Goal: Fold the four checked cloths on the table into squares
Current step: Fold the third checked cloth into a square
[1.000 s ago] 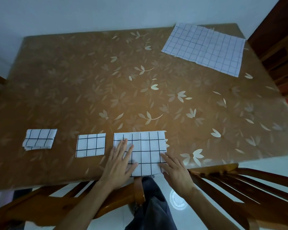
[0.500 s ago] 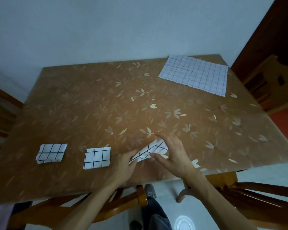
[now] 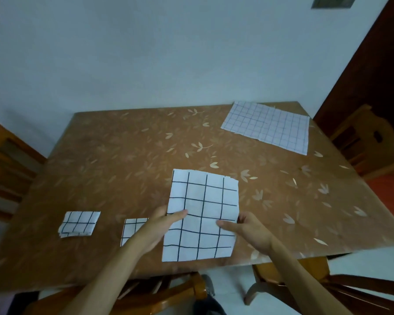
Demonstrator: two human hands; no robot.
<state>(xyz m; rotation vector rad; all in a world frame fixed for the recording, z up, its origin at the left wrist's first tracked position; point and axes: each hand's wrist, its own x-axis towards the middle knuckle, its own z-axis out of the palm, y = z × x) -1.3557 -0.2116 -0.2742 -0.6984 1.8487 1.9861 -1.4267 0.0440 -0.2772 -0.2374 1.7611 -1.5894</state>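
L hand [image 3: 159,226] and R hand [image 3: 248,226] each pinch a side edge of the half-folded cloth [image 3: 203,214], held up above the table's [image 3: 123,167] near edge. Next fold: match corners w/ grid lines, crease flat. Two squares lie near left [image 3: 79,223], [image 3: 132,226]; one open cloth far right [image 3: 268,127].

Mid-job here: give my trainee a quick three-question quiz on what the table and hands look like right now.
1. How many checked cloths lie flat and fully unfolded?
2. True or false: both hands grip the held cloth.
3. Which folded cloth does the left hand partly hide: A, the far-left folded cloth, or B, the middle folded cloth?

Key:
1. One, the unfolded cloth at the table's far right corner.
2. True; the right hand holds the other edge.
3. B.
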